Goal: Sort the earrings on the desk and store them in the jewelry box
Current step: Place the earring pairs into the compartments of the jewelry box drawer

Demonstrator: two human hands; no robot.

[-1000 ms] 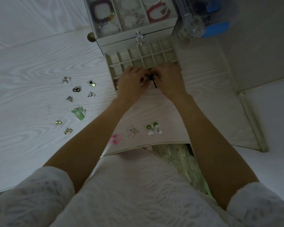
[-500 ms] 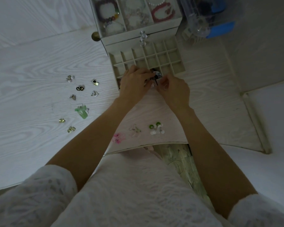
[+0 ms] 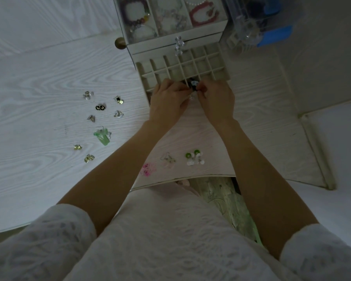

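Note:
The white jewelry box (image 3: 170,40) stands at the back of the desk with its gridded drawer (image 3: 219,66) pulled out. My left hand (image 3: 166,104) and my right hand (image 3: 217,100) meet over the drawer's front row, and together they pinch a small dark earring (image 3: 193,85) with a pale face. Several small earrings lie on the desk to the left, among them a black pair (image 3: 100,107) and a green pair (image 3: 103,135). Near the desk's front edge lie a pink pair (image 3: 148,169), a clear pair (image 3: 168,160) and a green-and-white pair (image 3: 195,158).
Bracelets fill the box's top tray (image 3: 134,13). A clear and blue container (image 3: 259,19) stands right of the box. A round brass knob (image 3: 120,43) sits at the box's left. The desk's front edge curves in toward my lap.
Both hands have stayed at the drawer's front row, shifting slightly. The dark earring between the fingertips now shows its pale face. The camera view has drifted a little.

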